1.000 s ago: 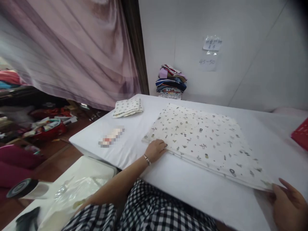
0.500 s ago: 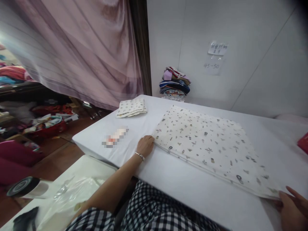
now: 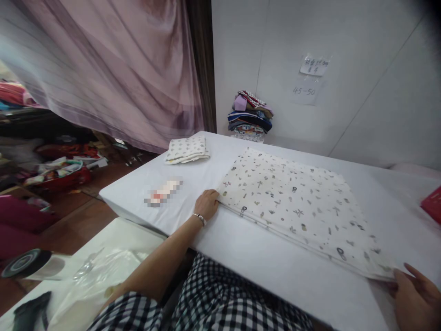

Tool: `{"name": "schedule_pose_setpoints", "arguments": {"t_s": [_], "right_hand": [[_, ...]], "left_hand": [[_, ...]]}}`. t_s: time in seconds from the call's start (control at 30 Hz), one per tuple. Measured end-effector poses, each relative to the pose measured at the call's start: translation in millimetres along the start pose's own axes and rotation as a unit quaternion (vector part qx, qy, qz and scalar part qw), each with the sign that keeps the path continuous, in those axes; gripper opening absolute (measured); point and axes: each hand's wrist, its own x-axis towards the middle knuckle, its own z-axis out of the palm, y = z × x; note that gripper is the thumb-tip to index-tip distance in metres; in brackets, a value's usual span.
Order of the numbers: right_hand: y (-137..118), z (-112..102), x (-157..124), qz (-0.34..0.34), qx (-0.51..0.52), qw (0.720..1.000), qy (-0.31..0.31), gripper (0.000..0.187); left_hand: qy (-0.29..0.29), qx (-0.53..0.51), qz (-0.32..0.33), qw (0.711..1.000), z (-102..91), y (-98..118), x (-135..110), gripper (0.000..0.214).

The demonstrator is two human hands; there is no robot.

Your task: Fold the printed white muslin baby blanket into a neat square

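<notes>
A large cream cloth with small printed motifs (image 3: 292, 207) lies folded flat on a white-covered table (image 3: 262, 271). My left hand (image 3: 206, 204) is closed on the cloth's near-left corner, a bracelet on the wrist. At the frame's lower right, my right hand (image 3: 411, 299) pinches the near-right corner, thumb and fingers around the edge. A smaller folded cloth of the same print (image 3: 188, 149) rests at the table's far left.
A stack of coloured folded fabrics (image 3: 250, 115) sits against the white wall behind the table. A red item (image 3: 432, 204) shows at the right edge. A pink curtain (image 3: 103, 69) hangs left, with clutter on the floor below. A plastic-covered surface (image 3: 93, 276) lies beside my left arm.
My left hand slid from the cloth's near edge to its left corner and closed on it. The right hand stays at the near-right corner. The view shifted slightly.
</notes>
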Motion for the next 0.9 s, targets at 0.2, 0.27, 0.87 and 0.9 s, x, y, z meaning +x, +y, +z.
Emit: {"name": "schedule_pose_setpoints", "arguments": {"t_s": [0.2, 0.27, 0.87, 0.9], "right_hand": [[-7, -1, -1, -0.012, -0.054, 0.998, 0.02, 0.055], [1, -2, 2, -0.019, -0.06, 0.998, 0.02, 0.053], [18, -16, 6, -0.089, -0.192, 0.968, -0.134, 0.065], [18, -16, 4, -0.094, -0.202, 0.965, -0.139, 0.065]], "left_hand": [[-0.024, 0.042, -0.099, 0.994, -7.3, -5, 7, 0.026], [-0.019, 0.03, -0.124, 0.992, -11.4, -11, 8, 0.027], [-0.022, -0.008, -0.196, 0.98, -18.6, -39, 11, 0.018], [-0.032, -0.007, -0.195, 0.98, -18.8, -40, 11, 0.018]]}}
